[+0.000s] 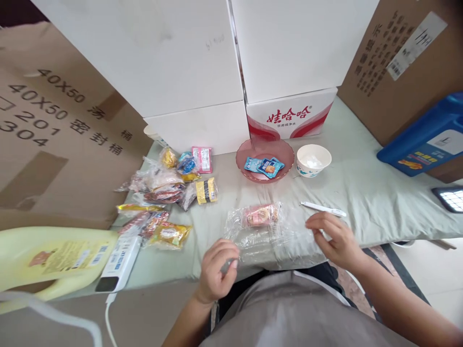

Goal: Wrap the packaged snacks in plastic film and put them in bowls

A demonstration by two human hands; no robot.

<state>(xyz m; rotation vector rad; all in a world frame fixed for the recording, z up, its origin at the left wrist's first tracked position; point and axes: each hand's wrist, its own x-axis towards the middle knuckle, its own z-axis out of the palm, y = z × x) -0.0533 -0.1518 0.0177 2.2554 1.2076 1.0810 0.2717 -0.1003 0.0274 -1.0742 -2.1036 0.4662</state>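
Observation:
A clear sheet of plastic film (289, 236), crinkled and shiny, lies spread at the front of the cloth-covered surface. On it rests a small pink snack packet (259, 215). My left hand (219, 271) is beside the film's left front edge, its fingers loosely curled and the thumb apart from them; nothing shows between them. Over at the film's right edge, my right hand (336, 241) appears to pinch the film between thumb and fingertips. Just beyond that hand lies a white pen-like cutter (323, 208).
Behind stand a pink bowl (240, 166) with blue packets (269, 167) and a paper cup (314, 161) with white contents. Several wrapped snacks (170, 233) are heaped left, near a white power bank (121, 262) and yellow jug (54, 255). A blue bottle (427, 137) and cartons (289, 118) border the surface.

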